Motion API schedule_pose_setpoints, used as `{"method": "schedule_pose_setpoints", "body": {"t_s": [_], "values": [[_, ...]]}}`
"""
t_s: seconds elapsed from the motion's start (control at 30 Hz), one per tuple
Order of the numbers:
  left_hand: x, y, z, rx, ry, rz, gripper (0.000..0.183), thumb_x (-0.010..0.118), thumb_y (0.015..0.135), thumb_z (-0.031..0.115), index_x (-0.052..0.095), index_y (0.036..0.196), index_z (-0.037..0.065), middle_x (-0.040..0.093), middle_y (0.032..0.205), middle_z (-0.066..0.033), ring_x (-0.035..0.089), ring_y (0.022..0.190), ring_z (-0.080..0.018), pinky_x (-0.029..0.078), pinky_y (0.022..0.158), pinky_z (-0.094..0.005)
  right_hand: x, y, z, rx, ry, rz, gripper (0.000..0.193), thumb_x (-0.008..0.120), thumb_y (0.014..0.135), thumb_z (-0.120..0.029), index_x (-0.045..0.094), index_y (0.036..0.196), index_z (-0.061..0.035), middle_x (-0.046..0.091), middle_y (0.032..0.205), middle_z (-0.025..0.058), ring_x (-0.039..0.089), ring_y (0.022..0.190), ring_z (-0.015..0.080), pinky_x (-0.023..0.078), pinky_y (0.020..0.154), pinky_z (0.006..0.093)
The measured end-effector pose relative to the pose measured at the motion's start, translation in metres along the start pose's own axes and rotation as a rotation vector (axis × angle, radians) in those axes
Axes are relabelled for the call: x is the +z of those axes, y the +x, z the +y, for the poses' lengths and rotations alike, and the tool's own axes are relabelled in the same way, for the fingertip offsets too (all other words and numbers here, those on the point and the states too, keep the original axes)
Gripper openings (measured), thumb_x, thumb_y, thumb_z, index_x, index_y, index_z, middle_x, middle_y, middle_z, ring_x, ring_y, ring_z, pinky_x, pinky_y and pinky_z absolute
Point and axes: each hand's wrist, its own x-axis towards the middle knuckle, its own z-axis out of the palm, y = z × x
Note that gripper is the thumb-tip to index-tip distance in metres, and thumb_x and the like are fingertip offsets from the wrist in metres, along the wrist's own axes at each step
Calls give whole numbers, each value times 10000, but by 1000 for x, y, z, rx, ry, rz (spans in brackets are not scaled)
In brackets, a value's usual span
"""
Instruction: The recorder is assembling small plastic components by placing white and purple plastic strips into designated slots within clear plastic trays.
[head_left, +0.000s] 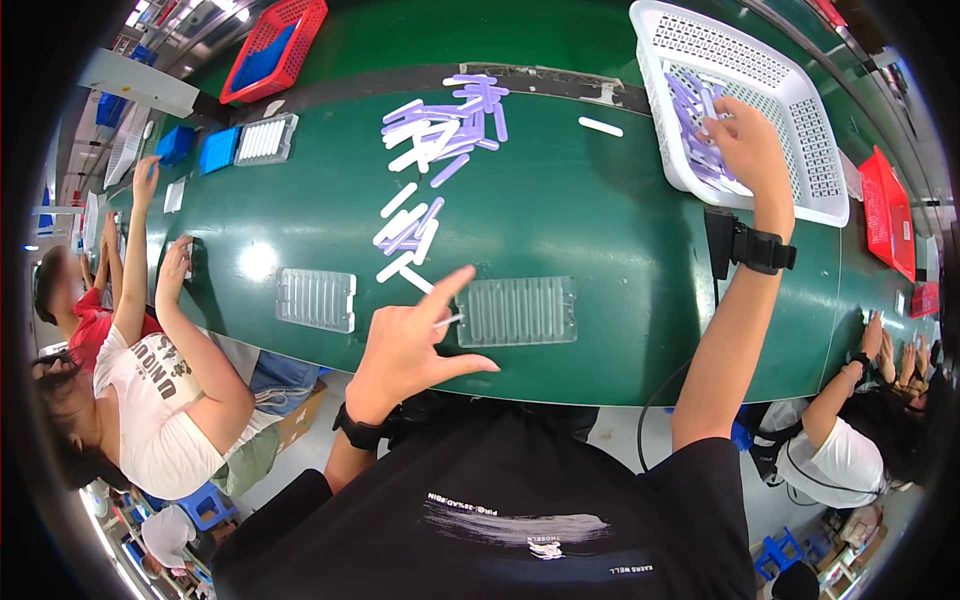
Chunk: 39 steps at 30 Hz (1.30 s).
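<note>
My left hand [405, 345] is at the near edge of the table, thumb and index finger spread wide beside a clear ribbed plastic tray [518, 311]. A thin white end [449, 320] pokes out between this hand and the tray; whether the curled fingers touch it is hard to see. My right hand [745, 145] reaches into a white perforated basket [815, 150], its bent fingers closed among purple and white sticks [685, 115]. One purple stick [708, 101] shows at its fingertips. A second clear tray [316, 299] lies left of my left hand.
Loose purple and white sticks [440, 130] are heaped mid-table, and a single white stick [600, 127] lies near the basket. Farther left are a tray filled with white sticks [265, 140], a blue block [219, 150] and a red basket [275, 50]. Other people work at both sides.
</note>
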Motion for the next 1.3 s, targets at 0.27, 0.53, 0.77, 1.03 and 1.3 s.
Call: {"method": "schedule_pose_setpoints", "body": {"t_s": [0.27,0.53,0.77,1.03,1.3], "values": [[18,18,-9,127,236,79,816,914,720,570,645,1379,171,475,489,17,501,405,-200,397,461,-321,1,-6,-9,8,-91,42,277,726,934,-267,799,1112,-69,789,946,168,757,900,328,561,827,397],[1,45,7,-52,123,-46,804,881,740,589,627,1418,240,548,534,-45,597,503,-283,500,548,-391,7,-13,1,-89,-59,145,247,732,925,-248,810,1087,-78,779,932,166,739,860,353,552,799,405],[-9,91,0,-87,209,50,813,926,730,442,622,1444,196,493,586,-69,505,550,-243,469,603,-367,14,-24,-20,-18,19,143,227,741,924,-243,818,1088,-106,783,925,148,748,848,318,565,776,391],[1,101,-7,-11,104,172,811,915,759,467,611,1450,170,456,577,-33,480,556,-215,435,597,-341,12,-28,-16,-17,4,134,221,742,914,-258,825,1051,-105,789,928,130,747,833,324,572,769,406],[3,97,-16,0,36,276,708,947,763,236,634,1388,121,303,593,31,299,548,-100,257,527,-265,25,-28,-25,-109,94,221,201,725,923,-233,822,1038,-99,784,905,130,739,837,339,574,768,417]]}}
